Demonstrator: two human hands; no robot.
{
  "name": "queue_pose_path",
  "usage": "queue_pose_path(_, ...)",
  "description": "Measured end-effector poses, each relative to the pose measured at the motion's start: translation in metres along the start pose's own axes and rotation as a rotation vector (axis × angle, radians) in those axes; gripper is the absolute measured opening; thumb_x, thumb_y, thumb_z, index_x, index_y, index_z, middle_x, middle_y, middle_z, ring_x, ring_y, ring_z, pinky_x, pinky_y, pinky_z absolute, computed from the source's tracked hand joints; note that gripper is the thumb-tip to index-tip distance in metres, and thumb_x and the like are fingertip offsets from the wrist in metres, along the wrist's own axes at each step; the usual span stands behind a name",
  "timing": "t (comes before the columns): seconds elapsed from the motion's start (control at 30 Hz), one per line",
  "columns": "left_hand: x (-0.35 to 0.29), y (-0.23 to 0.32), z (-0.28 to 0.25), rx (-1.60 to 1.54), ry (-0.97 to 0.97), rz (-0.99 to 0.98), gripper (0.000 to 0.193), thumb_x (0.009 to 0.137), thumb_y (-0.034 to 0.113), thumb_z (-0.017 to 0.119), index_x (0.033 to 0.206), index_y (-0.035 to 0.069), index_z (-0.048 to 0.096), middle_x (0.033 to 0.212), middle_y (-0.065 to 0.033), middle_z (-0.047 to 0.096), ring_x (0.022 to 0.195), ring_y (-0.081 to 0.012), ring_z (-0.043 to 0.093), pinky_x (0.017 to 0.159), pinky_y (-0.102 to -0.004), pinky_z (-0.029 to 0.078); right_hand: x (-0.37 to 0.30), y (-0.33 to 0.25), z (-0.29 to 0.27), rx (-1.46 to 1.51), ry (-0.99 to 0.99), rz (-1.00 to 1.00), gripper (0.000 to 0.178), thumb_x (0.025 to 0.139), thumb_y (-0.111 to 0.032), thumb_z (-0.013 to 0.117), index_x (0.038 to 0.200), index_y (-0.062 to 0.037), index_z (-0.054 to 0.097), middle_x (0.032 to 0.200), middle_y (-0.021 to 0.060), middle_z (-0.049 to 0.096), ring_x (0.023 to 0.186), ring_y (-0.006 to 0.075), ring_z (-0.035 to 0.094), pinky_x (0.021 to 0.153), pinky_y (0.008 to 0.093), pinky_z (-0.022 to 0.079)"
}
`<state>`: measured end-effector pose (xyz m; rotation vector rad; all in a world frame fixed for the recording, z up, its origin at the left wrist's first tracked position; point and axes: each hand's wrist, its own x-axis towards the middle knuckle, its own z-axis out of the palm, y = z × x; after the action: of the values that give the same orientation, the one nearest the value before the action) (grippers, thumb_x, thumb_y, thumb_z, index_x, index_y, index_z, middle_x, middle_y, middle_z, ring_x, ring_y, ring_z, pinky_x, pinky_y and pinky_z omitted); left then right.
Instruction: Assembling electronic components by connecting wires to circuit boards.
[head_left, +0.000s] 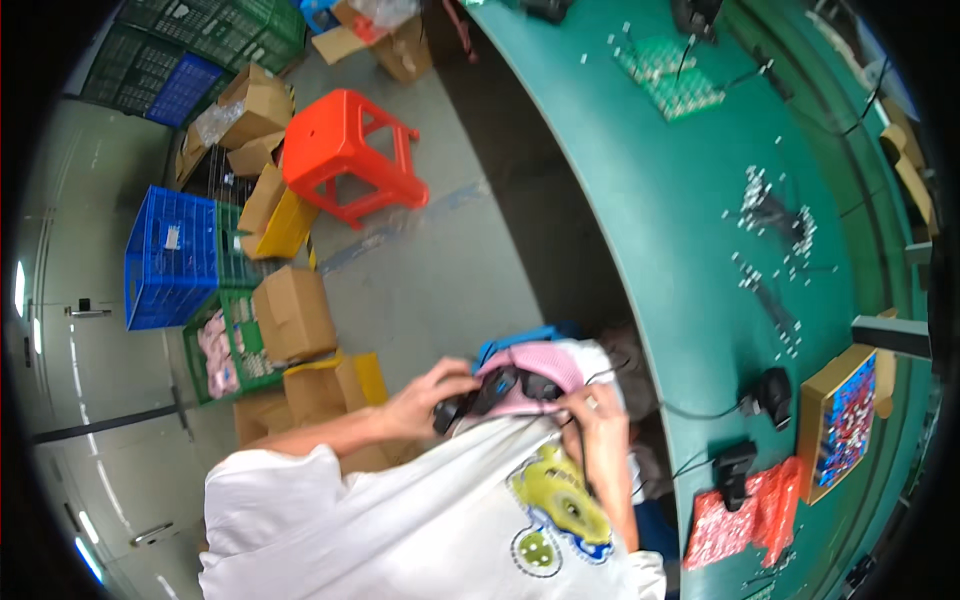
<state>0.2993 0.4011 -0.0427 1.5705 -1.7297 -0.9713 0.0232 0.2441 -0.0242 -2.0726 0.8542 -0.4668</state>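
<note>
At my waist, in front of my white printed shirt (400,520), lies a black device with thin cables (500,388), blurred and partly covered by my hands. Pink mesh-like cloth (560,360) shows around and behind it. My left hand (438,388) is closed on the device's left end. My right hand (598,415) has its fingers bent together at the device's right side, by a thin black cable; what exactly they grip is hard to make out.
The green worktable (620,190) curves along my right, with a red plastic bag (745,520), a cardboard box of coloured pieces (845,425) and scattered small parts. A red stool (345,140), cardboard boxes (295,315) and blue crates (170,260) stand on the left.
</note>
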Motion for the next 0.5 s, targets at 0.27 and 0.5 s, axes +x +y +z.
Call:
queue_pose_path(0.27,0.004,-0.005,0.03,-0.069,0.183,-0.026,0.061,0.069,-0.001,0.083,0.125,0.003,0.059,0.119,-0.0186,0.066,0.11,-0.0376,0.066,0.094,-0.0423,0.055,-0.003,0.007,0.003,0.013,-0.016,0.045,0.017,0.078,-0.005,0.077,0.093,-0.0103,0.076,0.09,0.0071,0.066,0.09,0.031,0.065,0.073,0.0438,0.055)
queue_pose_path(0.5,0.011,-0.01,0.037,-0.131,0.249,-0.178,0.06,0.065,0.001,0.085,0.121,0.007,0.062,0.11,-0.0147,0.07,0.101,-0.0344,0.07,0.089,-0.0404,0.057,0.002,0.004,-0.001,-0.025,-0.029,0.066,0.017,0.079,-0.006,0.076,0.095,-0.011,0.076,0.092,0.006,0.067,0.092,0.0307,0.065,0.077,0.0435,0.055)
